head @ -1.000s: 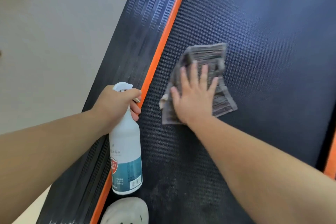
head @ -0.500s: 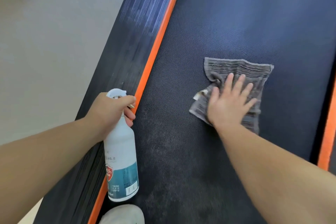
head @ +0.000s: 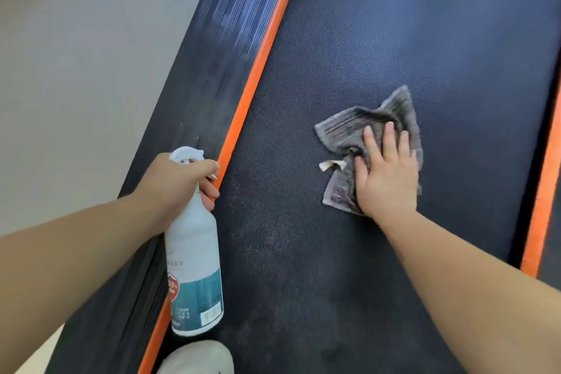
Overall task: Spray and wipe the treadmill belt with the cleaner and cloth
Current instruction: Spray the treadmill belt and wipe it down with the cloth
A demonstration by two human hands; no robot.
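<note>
Your soft grey ribbed cloth (head: pixel 343 130) lies crumpled on the dark pebbled treadmill belt (head: pixel 379 39), nearer the right orange edge strip (head: pixel 543 191) than the left orange edge strip (head: pixel 258 82), with a pale care tag (head: pixel 331 164) poking out on its left. It is limp and light, so I judge it will bunch and fold under a sideways push instead of sliding as a flat sheet. It is best held down through the palm over the middle of the fabric, not pinched at a corner. Your right hand (head: pixel 385 173) does just that: its grip is spread, fingers straight and a little apart, palm flat on the lower right part of the cloth, forearm reaching in low from the lower right. The belt's texture looks grabby, so expect drag. Your left hand (head: pixel 176 179) has its grip clamped round the neck of the white plastic spray bottle with a teal label (head: pixel 194 267), fingers curled below the trigger head; whether one sits on the trigger I cannot tell. The bottle stands upright at the left strip, and whether its base rests there is unclear. It is rigid, smooth and likely weighty with liquid, so the neck is your surest hold. Pale dusty marks on the belt between bottle and right forearm look not yet wiped.
</note>
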